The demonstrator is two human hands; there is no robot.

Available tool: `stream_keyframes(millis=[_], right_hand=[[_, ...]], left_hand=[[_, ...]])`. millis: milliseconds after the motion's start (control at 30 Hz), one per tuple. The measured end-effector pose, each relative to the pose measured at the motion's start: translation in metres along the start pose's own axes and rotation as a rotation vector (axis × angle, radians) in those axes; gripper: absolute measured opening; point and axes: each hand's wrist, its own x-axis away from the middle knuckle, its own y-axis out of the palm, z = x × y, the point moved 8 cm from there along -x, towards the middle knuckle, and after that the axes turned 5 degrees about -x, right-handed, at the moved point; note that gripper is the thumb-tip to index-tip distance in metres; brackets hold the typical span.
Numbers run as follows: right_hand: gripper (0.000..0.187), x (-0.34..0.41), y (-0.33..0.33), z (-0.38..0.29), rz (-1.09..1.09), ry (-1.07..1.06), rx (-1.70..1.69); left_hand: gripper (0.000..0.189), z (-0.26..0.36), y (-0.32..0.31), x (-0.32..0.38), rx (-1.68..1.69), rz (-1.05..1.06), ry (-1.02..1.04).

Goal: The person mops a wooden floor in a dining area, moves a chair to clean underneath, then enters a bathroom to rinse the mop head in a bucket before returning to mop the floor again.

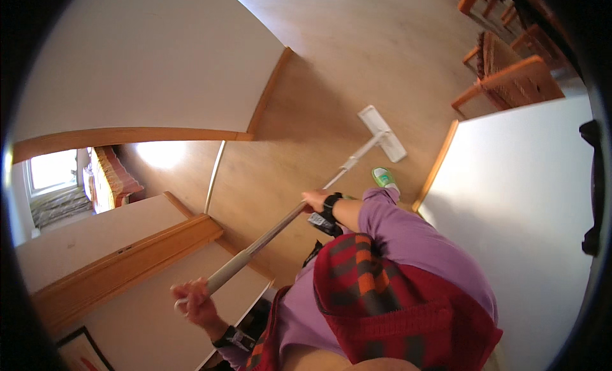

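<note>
A flat mop runs diagonally across the view. Its white rectangular head (382, 134) lies on the wood-look floor (344, 79), ahead of a foot in a green slipper (384, 177). My left hand (193, 301) is wrapped around the top end of the mop's pale handle grip (229, 273). Further down, my right hand (314, 201) closes around the mop's shaft (277, 226), with its fingers partly hidden from above. Both wrists wear dark bands.
A white wall (516, 189) with wooden baseboard stands close on the right. Wooden chairs (516, 76) are beyond it. At left, a wall corner (270, 93) juts out beside a doorway with a wooden frame (129, 246) and a pale threshold strip (215, 177). A fringed cloth (112, 175) hangs beyond.
</note>
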Motion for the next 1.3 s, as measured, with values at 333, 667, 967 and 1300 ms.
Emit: stream_keyframes(millis=[333,667,967,1300], right_hand=[[0.006,0.042,-0.116,-0.052,0.388,-0.091,0.213],[0.005,0.112,-0.268,0.072,0.951,0.118,-1.775],[0.009,0.124,-0.281,0.002,1.071,-0.226,-2.086],[0.009,0.135,-0.276,-0.025,0.970,-0.007,-1.694]], left_hand=[[0.007,0.096,0.075,-0.069,0.206,0.012,0.069],[0.012,0.011,0.232,-0.126,0.300,-0.196,0.030],[0.022,0.116,0.293,-0.171,0.387,-0.771,0.255],[0.016,0.160,0.240,-0.167,0.398,-0.554,0.234]])
